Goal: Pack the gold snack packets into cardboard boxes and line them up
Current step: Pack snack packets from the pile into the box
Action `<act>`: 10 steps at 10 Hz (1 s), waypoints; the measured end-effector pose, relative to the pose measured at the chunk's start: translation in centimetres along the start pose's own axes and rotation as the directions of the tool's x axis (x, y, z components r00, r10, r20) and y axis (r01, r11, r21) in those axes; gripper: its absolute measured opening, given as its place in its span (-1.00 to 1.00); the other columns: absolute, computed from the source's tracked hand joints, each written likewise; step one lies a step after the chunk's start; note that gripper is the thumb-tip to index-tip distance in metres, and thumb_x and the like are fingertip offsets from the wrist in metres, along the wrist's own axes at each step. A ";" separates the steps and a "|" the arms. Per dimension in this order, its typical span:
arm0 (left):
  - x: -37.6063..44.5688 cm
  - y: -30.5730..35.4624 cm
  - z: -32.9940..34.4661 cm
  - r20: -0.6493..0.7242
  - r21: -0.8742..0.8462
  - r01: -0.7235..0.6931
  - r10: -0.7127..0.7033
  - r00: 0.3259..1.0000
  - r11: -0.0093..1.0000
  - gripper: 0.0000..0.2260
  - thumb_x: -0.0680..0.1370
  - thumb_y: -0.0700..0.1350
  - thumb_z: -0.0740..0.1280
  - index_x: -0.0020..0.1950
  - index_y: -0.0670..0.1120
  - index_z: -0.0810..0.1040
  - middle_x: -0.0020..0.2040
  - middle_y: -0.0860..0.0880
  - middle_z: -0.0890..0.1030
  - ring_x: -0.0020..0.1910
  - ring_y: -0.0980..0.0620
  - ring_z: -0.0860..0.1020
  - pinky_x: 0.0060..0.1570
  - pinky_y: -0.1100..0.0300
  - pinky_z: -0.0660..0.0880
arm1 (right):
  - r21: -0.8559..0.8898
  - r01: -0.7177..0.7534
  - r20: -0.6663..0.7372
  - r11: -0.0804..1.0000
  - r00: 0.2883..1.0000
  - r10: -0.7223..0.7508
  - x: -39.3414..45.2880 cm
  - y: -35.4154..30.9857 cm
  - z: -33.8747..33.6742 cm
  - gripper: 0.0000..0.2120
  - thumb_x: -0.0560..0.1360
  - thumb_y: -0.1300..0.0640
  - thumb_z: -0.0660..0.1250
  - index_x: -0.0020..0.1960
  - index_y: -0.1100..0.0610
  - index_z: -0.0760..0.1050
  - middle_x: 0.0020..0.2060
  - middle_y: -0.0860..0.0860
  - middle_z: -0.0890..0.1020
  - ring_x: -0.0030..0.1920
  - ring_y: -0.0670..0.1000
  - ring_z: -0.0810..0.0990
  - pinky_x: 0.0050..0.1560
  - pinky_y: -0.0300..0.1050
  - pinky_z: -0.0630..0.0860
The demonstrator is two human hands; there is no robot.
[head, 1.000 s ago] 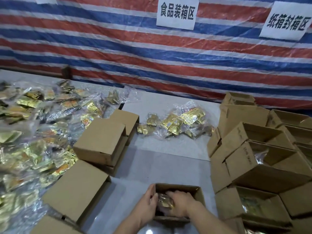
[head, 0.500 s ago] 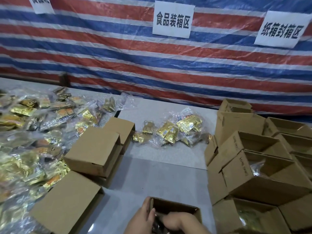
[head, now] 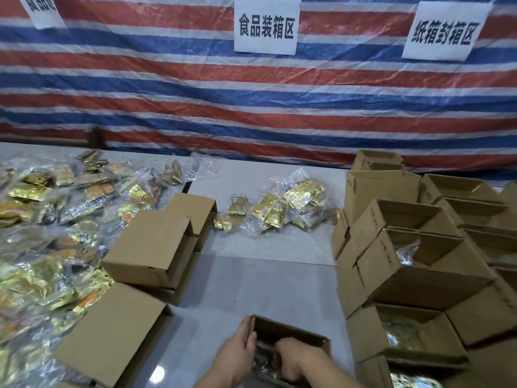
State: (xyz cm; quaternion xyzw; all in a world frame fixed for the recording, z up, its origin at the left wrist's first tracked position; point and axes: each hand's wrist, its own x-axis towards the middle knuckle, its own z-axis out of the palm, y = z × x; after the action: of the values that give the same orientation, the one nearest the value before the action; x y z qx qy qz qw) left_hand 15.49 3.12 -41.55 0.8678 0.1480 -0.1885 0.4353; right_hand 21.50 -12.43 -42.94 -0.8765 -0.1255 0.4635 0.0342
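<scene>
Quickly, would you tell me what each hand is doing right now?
Left hand: grips the left wall of the open box.
Right hand: reaches inside the box, fingers hidden; cannot be told.

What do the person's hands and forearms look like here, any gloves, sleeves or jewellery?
Both the left hand and the right hand are bare, with no gloves. The forearms show no sleeves up to the frame edge. No rings, watch or bracelets are visible.

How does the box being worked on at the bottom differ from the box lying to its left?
The open box sits mouth up, with the left hand holding its wall and the right hand reaching inside. The closed-side-up box shows only a plain panel, untouched, beside the packet pile. Both are brown cardboard.
</scene>
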 end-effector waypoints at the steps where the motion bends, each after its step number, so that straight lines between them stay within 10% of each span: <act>1: -0.4 -0.1 0.0 0.012 -0.026 0.010 -0.010 1.000 1.000 -0.55 0.66 0.08 0.12 0.55 0.14 0.16 0.32 -0.08 0.55 0.29 0.00 0.53 0.23 0.25 0.42 | -0.035 -0.033 -0.053 0.999 0.998 0.032 0.8 0.1 0.7 -0.57 0.45 0.21 0.45 0.30 0.23 0.52 0.26 0.14 0.59 0.28 0.13 0.55 0.31 -0.11 0.40; 4: -0.7 -0.4 0.3 -0.009 -0.021 0.014 -0.014 1.000 1.000 -0.56 0.64 0.09 0.15 0.52 0.21 0.19 0.35 -0.03 0.53 0.31 0.05 0.50 0.21 0.35 0.34 | -0.070 -0.043 -0.131 0.997 0.991 0.034 2.5 -0.7 2.7 -0.59 0.69 0.12 0.02 0.49 0.19 0.34 0.48 0.11 0.38 0.49 0.08 0.32 0.48 -0.05 0.20; 8: -1.0 0.3 -0.3 -0.059 -0.065 0.043 -0.047 0.997 0.997 -0.64 0.67 0.11 0.04 0.44 0.08 0.33 0.41 -0.05 0.46 0.38 0.01 0.43 0.27 0.27 0.32 | 0.357 0.046 -0.183 0.933 0.983 0.022 -5.0 0.4 0.6 -0.65 0.56 -0.08 0.21 0.24 0.05 0.54 0.31 0.04 0.56 0.36 0.03 0.47 0.33 -0.11 0.37; 9: 0.1 1.6 -1.8 -0.024 0.006 0.047 -0.047 0.999 0.999 -0.54 0.65 0.15 0.05 0.51 0.01 0.24 0.45 -0.10 0.40 0.42 -0.01 0.38 0.35 0.22 0.29 | 0.389 0.121 -0.303 0.913 0.953 0.003 -6.9 0.4 -2.3 -0.80 0.52 -0.09 0.29 -0.15 0.01 0.57 0.12 -0.04 0.64 0.17 -0.19 0.51 0.23 -0.24 0.42; 10: 3.1 4.1 -3.9 -0.049 0.075 -0.020 0.024 0.999 0.997 -0.54 0.66 0.08 0.08 0.52 -0.07 0.22 0.46 -0.11 0.38 0.43 -0.04 0.37 0.37 0.17 0.30 | 0.579 0.206 -0.404 0.789 0.913 0.058 -7.9 0.6 -5.7 -0.74 0.57 0.02 0.27 -0.24 0.09 0.54 -0.31 0.00 0.64 -0.42 -0.16 0.57 -0.35 -0.24 0.51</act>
State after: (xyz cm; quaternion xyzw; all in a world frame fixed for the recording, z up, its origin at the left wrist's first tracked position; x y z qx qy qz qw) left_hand 20.74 4.16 -37.93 0.8895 0.1420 -0.1676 0.4007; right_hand 22.05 -14.64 -33.46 -0.8880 0.0054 0.2877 0.3587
